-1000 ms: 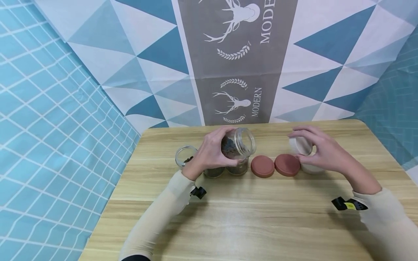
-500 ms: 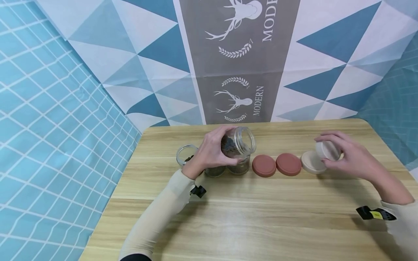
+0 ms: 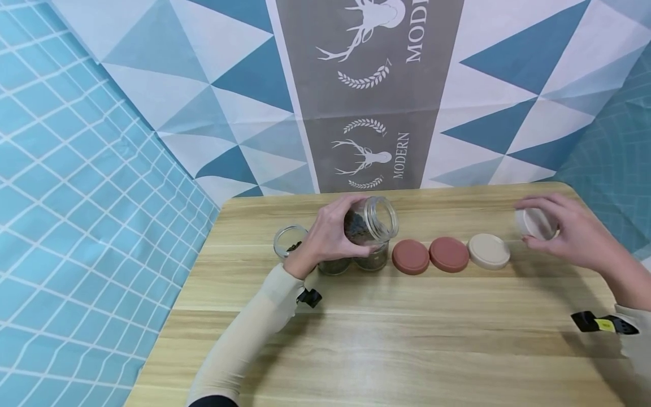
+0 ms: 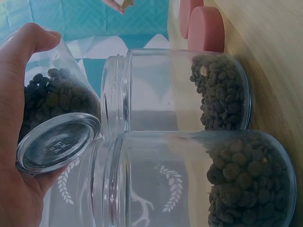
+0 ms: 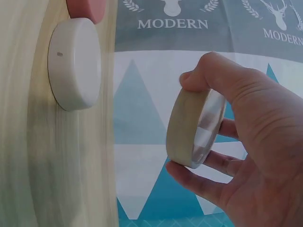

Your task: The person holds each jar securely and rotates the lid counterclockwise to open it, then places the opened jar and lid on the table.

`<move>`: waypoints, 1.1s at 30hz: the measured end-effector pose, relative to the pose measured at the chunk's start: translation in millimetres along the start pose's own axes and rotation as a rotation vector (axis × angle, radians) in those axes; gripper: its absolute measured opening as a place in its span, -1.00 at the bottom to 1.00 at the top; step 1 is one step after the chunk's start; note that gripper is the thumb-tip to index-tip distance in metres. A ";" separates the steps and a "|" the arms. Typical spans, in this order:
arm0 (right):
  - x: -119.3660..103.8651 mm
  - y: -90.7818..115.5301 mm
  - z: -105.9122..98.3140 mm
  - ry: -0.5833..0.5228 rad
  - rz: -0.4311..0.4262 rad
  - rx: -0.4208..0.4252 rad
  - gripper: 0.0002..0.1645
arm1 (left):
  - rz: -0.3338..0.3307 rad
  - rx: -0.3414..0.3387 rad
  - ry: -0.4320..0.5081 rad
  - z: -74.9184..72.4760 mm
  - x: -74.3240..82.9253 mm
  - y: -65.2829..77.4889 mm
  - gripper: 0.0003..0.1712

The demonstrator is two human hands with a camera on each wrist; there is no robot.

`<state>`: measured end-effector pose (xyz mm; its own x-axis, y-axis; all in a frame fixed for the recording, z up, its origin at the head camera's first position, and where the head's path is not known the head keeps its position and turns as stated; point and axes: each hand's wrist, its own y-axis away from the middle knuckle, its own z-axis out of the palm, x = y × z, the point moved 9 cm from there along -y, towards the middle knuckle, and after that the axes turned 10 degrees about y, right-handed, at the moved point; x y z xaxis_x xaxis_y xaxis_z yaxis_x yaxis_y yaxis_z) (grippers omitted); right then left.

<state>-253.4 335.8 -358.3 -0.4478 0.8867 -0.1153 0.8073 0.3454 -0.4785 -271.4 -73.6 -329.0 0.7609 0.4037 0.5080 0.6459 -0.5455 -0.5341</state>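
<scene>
My left hand (image 3: 325,234) grips a glass jar (image 3: 358,226) of dark brown pellets, tilted with its uncovered mouth toward the right. In the left wrist view, this jar's base is beside the rims of two upright glass jars, one nearer (image 4: 161,175) and one farther (image 4: 161,90), each part filled with similar pellets. Out to the right, my right hand (image 3: 574,232) holds a cream lid (image 5: 182,127) on edge between thumb and fingers, raised off the table. Left of it, another cream lid (image 3: 488,251) lies flat.
Two red lids, one left (image 3: 409,256) and one right (image 3: 448,254), lie in a row with the flat cream lid on the wooden table (image 3: 376,339). Another open jar (image 3: 290,240) shows behind my left wrist. A patterned cloth (image 3: 366,102) hangs behind the table.
My right hand has moved right with its cream lid, leaving the flat cream lid in full view. My left hand and its tilted jar have stayed in place.
</scene>
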 end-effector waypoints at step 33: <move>23.4 9.8 71.3 0.107 0.019 -0.547 -0.27 | -0.003 0.010 -0.022 -3.2 2.9 0.6 0.19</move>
<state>-283.4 338.0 -427.7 -0.4125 0.9108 -0.0172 0.9096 0.4128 0.0477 -269.0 -75.2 -325.7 0.7600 0.4213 0.4949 0.6488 -0.5372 -0.5389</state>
